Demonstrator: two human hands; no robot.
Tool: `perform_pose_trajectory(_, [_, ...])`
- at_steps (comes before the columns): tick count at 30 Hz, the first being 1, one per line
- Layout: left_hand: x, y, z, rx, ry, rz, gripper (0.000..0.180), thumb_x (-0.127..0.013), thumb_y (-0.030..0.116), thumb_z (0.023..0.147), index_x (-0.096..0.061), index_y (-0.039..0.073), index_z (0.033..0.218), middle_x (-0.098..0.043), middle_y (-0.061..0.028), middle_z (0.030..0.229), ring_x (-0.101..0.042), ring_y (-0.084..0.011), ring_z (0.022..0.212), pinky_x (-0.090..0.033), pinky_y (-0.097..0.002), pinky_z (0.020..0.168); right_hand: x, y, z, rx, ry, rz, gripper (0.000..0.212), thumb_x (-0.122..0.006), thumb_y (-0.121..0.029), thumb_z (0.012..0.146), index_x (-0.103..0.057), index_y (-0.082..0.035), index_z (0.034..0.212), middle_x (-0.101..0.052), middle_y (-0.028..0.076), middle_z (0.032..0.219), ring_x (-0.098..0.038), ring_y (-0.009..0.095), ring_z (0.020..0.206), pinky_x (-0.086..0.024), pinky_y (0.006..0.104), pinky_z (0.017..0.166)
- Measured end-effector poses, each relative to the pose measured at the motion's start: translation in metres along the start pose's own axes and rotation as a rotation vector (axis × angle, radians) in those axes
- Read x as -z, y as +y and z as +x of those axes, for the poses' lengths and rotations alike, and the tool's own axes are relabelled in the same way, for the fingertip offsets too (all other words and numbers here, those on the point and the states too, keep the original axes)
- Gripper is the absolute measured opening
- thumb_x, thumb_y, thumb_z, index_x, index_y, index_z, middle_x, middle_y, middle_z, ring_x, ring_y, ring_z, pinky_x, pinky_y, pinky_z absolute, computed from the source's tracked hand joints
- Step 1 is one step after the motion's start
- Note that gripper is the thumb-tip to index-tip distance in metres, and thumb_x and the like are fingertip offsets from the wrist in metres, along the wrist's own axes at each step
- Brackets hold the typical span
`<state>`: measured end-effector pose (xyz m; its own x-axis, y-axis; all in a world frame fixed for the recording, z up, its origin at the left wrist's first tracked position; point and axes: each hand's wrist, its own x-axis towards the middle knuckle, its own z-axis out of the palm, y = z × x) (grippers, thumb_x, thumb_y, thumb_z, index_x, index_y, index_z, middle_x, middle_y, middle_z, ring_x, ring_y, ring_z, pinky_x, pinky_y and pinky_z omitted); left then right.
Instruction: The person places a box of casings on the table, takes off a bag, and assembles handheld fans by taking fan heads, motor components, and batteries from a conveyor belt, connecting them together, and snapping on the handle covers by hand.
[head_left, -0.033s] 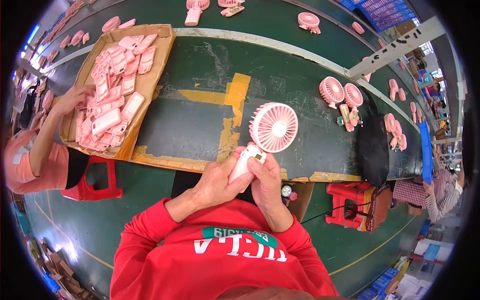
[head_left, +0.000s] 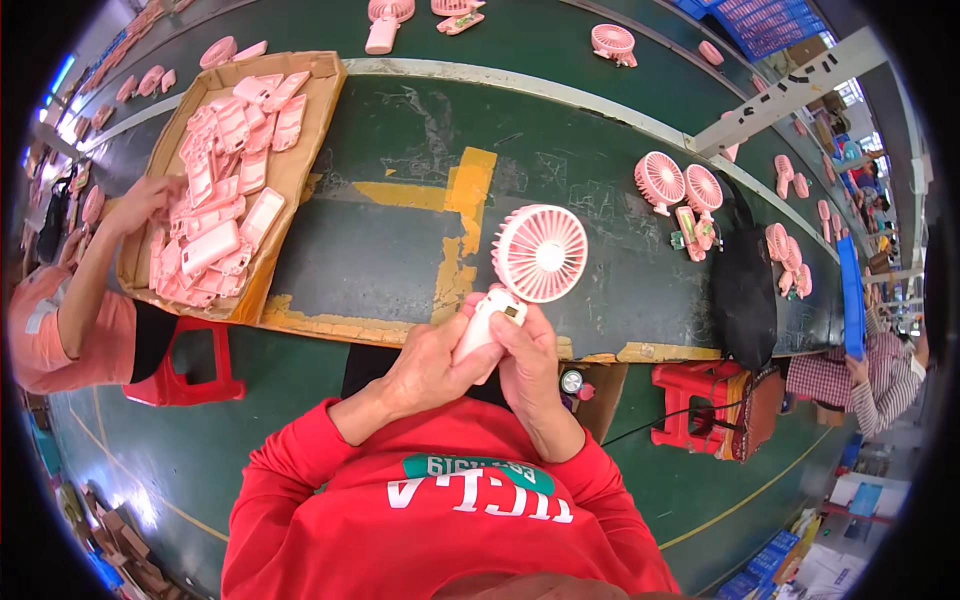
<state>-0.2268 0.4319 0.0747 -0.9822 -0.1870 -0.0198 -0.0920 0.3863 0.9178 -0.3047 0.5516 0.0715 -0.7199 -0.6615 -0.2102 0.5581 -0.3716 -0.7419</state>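
Note:
A pink handheld fan [head_left: 541, 254] is held up over the table's near edge, its round grille tilted up and its handle slanting down toward me. My left hand [head_left: 432, 354] is closed round the left side of the handle. From the other side my right hand [head_left: 530, 362] grips it, thumb pressed on the handle's face just below a small dark window. Fingers cover the handle's lower part. The green worktable [head_left: 350, 255], with worn yellow tape on it, lies behind the fan.
On the left a cardboard tray [head_left: 318, 125] holds many pink casing pieces, and a co-worker's hand [head_left: 150, 200] reaches into it. Pink fan heads [head_left: 661, 182] and a black bag [head_left: 745, 300] sit at right. A metal post [head_left: 790, 95] and red stools [head_left: 690, 405] stand nearby.

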Motion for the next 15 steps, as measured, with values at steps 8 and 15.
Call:
perform_pose_trajectory(8, [0.002,-0.005,0.01,0.295,-0.15,-0.552,0.029,-0.06,0.024,0.088,-0.052,-0.002,0.098,-0.059,-0.0057,0.077,-0.054,-0.01,0.059,-0.047,-0.0257,0.053,0.005,-0.002,0.008,-0.009,0.015,-0.105,0.037,-0.056,-0.014,0.09,-0.044,0.001,0.121,-0.058,0.016,0.114,-0.057,0.02,0.103,-0.047,0.0338,0.09])
perform_pose_trajectory(15, [0.001,-0.013,0.022,0.264,-0.136,-0.528,0.026,-0.06,0.02,0.086,-0.052,0.0,0.1,-0.059,-0.0035,0.077,-0.053,-0.0085,0.056,-0.044,-0.0227,0.049,0.014,-0.003,0.031,-0.081,-0.014,-0.134,0.035,-0.055,-0.017,0.091,-0.045,0.0,0.12,-0.06,0.013,0.111,-0.059,0.017,0.1,-0.049,0.0316,0.086])
